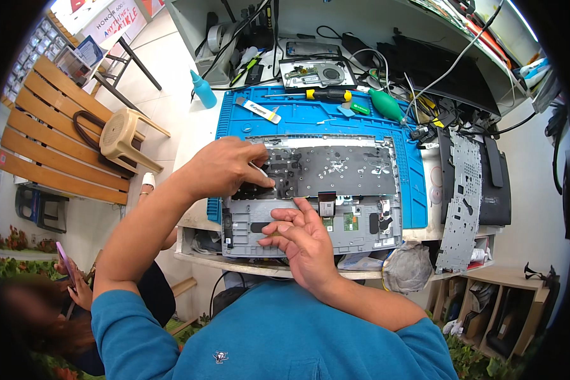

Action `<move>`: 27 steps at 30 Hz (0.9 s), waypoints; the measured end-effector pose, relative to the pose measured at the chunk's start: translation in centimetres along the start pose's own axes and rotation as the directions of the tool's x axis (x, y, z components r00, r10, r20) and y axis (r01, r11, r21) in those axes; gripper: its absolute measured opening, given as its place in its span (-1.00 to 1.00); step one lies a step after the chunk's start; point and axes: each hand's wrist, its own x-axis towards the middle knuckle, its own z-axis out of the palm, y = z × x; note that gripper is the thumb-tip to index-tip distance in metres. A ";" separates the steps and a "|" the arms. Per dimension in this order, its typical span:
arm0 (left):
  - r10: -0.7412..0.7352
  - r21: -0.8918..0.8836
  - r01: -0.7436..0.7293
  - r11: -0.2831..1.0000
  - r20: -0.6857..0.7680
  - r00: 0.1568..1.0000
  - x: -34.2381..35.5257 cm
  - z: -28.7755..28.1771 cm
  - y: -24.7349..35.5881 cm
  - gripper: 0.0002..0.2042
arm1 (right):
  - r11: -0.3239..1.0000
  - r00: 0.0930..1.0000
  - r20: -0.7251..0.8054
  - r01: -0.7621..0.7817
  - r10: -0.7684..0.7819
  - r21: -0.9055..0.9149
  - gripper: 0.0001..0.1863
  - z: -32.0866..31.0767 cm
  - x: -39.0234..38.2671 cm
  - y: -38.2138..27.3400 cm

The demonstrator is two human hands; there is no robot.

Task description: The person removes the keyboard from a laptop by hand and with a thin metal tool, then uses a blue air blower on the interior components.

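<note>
A grey laptop palm-rest cover lies inside up across the front of the blue mat, with a black keyboard backing plate set in it. My left hand reaches over the plate's left part, one fingertip down on the black surface. Its fingers are bent, and a thin whitish sliver shows between them; what it is cannot be made out. My right hand hovers over the cover's front part, palm turned up and fingers loosely apart. One of its fingertips touches the plate's front edge, left of a flat ribbon cable.
Behind the cover lie a yellow-black screwdriver, a green air blower and a blue bottle. A perforated metal plate leans at the right. A person holding a phone sits at lower left, near a plastic stool.
</note>
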 end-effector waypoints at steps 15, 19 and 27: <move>0.214 0.046 -0.219 0.975 0.091 0.973 3.2 -2.3 -0.1 -0.61 | 1.000 1.000 0.011 0.010 -0.010 0.009 -0.16 -0.1 0.0 0.1; 0.140 -0.025 -0.138 0.990 0.146 0.979 2.6 -2.0 -0.9 -0.56 | 1.000 1.000 -0.011 0.013 -0.013 -0.007 -0.17 0.4 -0.1 -0.1; -0.133 -0.195 0.165 0.967 0.167 0.977 0.3 -0.9 -0.7 -0.53 | 1.000 1.000 -0.010 0.018 -0.018 -0.014 -0.15 0.4 -0.1 -0.1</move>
